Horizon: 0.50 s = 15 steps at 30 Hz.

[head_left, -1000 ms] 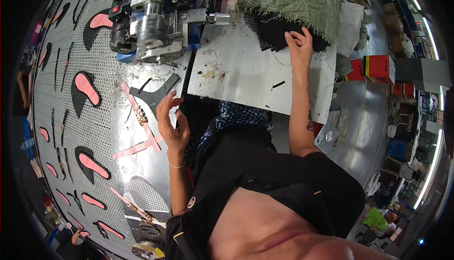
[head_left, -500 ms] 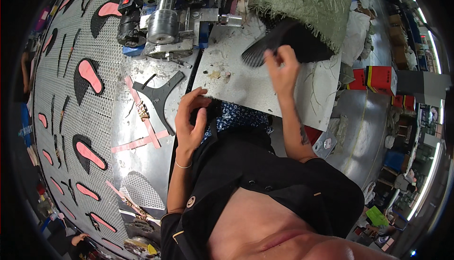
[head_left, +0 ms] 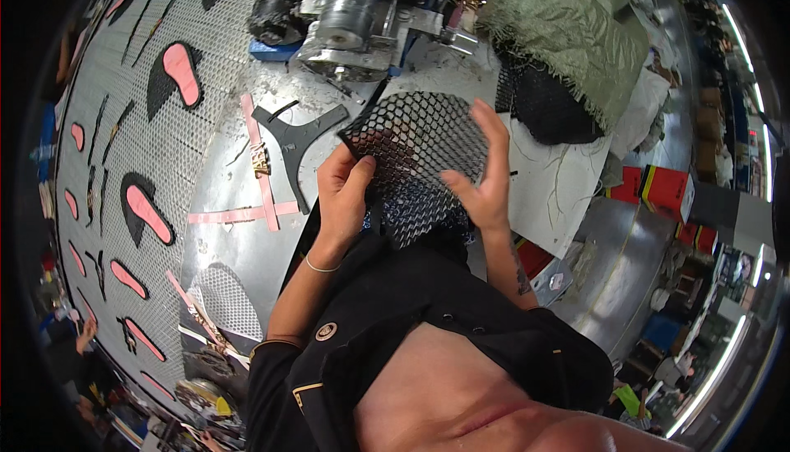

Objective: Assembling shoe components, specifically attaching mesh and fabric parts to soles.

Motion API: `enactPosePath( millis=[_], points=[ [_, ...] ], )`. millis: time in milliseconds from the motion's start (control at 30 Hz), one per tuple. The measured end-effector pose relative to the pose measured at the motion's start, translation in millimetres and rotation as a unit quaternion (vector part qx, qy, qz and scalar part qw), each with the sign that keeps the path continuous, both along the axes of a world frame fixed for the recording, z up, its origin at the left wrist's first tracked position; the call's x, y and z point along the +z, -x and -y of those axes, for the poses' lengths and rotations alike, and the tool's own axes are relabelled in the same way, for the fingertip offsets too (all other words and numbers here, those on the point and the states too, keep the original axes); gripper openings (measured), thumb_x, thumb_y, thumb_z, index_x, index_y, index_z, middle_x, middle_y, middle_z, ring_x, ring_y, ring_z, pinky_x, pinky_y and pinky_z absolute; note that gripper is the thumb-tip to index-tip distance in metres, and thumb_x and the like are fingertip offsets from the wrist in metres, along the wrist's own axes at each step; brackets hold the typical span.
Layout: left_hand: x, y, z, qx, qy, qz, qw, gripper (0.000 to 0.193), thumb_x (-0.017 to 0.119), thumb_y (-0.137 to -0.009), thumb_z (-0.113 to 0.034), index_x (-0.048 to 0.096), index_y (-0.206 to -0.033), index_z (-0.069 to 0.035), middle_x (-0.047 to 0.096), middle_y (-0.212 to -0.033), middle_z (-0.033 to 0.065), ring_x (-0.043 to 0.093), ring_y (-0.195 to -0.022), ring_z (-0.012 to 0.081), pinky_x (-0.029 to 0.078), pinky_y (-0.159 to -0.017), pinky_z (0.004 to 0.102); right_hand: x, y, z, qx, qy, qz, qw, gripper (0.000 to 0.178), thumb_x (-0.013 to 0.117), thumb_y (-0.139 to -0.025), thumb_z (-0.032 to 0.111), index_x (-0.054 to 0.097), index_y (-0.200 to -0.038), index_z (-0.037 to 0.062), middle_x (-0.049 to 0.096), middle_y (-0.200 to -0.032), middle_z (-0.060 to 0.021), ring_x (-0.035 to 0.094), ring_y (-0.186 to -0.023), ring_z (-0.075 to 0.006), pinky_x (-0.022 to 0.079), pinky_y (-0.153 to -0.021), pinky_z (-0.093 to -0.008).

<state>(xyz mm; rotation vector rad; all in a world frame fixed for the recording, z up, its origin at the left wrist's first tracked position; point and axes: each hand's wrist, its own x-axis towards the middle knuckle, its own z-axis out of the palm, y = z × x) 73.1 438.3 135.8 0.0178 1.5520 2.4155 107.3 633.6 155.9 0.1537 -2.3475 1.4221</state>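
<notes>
A black mesh piece (head_left: pixel 424 135) with a honeycomb pattern and a rounded outline is held up in front of my body, above the near edge of the table. My left hand (head_left: pixel 344 193) pinches its left edge, thumb on top and fingers beneath. At the opposite edge is my right hand (head_left: pixel 487 176), thumb and fingers spread apart, with the thumb lying close over the mesh. Whether it touches the mesh I cannot tell. More black mesh pieces (head_left: pixel 555 106) lie at the far right, partly hidden under a green woven cloth (head_left: pixel 568 8).
A metal machine (head_left: pixel 346 20) stands at the far middle. Left of my hands lie a dark grey curved template (head_left: pixel 298 143) and pink strips (head_left: pixel 259 164) with gold trim. A perforated conveyor (head_left: pixel 156 156) carries pink insoles on black pieces. Red boxes (head_left: pixel 665 193) stand at right.
My right hand has come back from the pile with a black mesh piece toward my body. The left hand has closed on the piece's left edge.
</notes>
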Motion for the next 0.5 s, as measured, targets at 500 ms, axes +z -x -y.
enactPosePath(
  millis=[500],
  points=[
    [45.1, 43.7, -7.4, -0.125, -0.121, 0.126, 0.977, 0.048, 0.046, -0.101, -0.035, 0.067, -0.089, 0.006, 0.069, -0.080, 0.0104, 0.066, -0.067, 0.0144, 0.053, -0.065, 0.0264, 18.1, -27.2, -10.0, 0.009, 0.284, 0.080, 0.955, 0.017, 0.061, -0.091, 0.010, 0.067, -0.095, -0.0056, 0.068, -0.088, -0.0063, 0.059, -0.074, -0.0101, 0.045, -0.069, -0.0236]
  ],
)
